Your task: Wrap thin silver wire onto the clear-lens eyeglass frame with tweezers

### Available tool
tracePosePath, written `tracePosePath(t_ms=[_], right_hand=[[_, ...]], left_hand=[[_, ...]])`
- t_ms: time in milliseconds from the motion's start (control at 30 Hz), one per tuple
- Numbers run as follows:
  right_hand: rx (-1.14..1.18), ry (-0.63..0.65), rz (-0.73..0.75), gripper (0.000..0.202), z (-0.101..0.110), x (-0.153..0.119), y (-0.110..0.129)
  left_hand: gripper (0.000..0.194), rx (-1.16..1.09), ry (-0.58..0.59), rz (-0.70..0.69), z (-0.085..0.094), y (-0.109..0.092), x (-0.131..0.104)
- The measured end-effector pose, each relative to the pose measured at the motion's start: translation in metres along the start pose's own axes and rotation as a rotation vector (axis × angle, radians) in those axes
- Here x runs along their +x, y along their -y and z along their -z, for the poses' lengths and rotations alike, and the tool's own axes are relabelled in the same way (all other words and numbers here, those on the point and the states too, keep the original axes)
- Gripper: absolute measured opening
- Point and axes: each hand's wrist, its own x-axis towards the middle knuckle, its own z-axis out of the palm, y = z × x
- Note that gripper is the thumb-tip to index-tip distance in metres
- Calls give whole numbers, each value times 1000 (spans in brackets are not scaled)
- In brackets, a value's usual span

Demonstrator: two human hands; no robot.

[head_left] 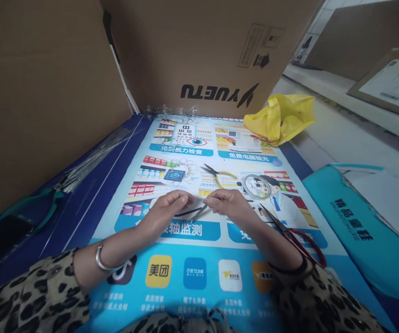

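Note:
Over the middle of a printed poster sheet [188, 247], both my hands are held close together. The fingers of my left hand [171, 208] are pinched together, and whatever is between them is too small to make out. Right beside it, my right hand [225, 203] pinches a thin dark strip [199, 212] that slants down to the left. Just beyond my hands lie yellow-handled pliers [222, 174], a round clear dish [257, 186] and a tangle of fine wire [185, 171]. Red-handled scissors [292, 233] lie partly under my right forearm.
Large cardboard panels [199, 55] stand at the back and left. A yellow bag [282, 119] is at the back right, a turquoise box [355, 226] at the right. More wire pieces [174, 111] lie at the back edge, with a wire bundle [84, 166] at the left.

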Motion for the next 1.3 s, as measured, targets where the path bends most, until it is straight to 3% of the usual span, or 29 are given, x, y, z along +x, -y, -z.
tracePosePath(t_ms=[167, 300, 500, 700, 800, 900, 967, 1033, 1133, 1300], right_hand=[[132, 6, 29, 25, -7, -3, 2], [198, -32, -14, 26, -12, -3, 2], [243, 16, -69, 27, -13, -4, 2], [187, 22, -13, 28, -5, -3, 0], [-11, -83, 80, 32, 3, -4, 0], [-409, -207, 366, 31, 9, -7, 3], [-728, -188, 610, 31, 9, -10, 4], [-990, -115, 761, 35, 7, -11, 3], [-1192, -45, 816, 27, 2, -12, -2], [-1210, -49, 824, 23, 1, -13, -8]], left_hand=[[33, 190, 210, -49, -2, -4, -1], [22, 258, 276, -10, -5, -4, -2], [22, 218, 273, 86, -5, -4, -1], [22, 346, 166, 39, -3, -5, -1], [23, 399, 154, 17, -3, -7, -1], [23, 438, 154, 17, -3, -9, -1], [24, 447, 161, 18, -3, -9, -1], [25, 445, 172, 17, -2, -8, -1], [26, 433, 194, 6, 0, -6, 0], [32, 141, 262, 112, 6, -3, 3]])
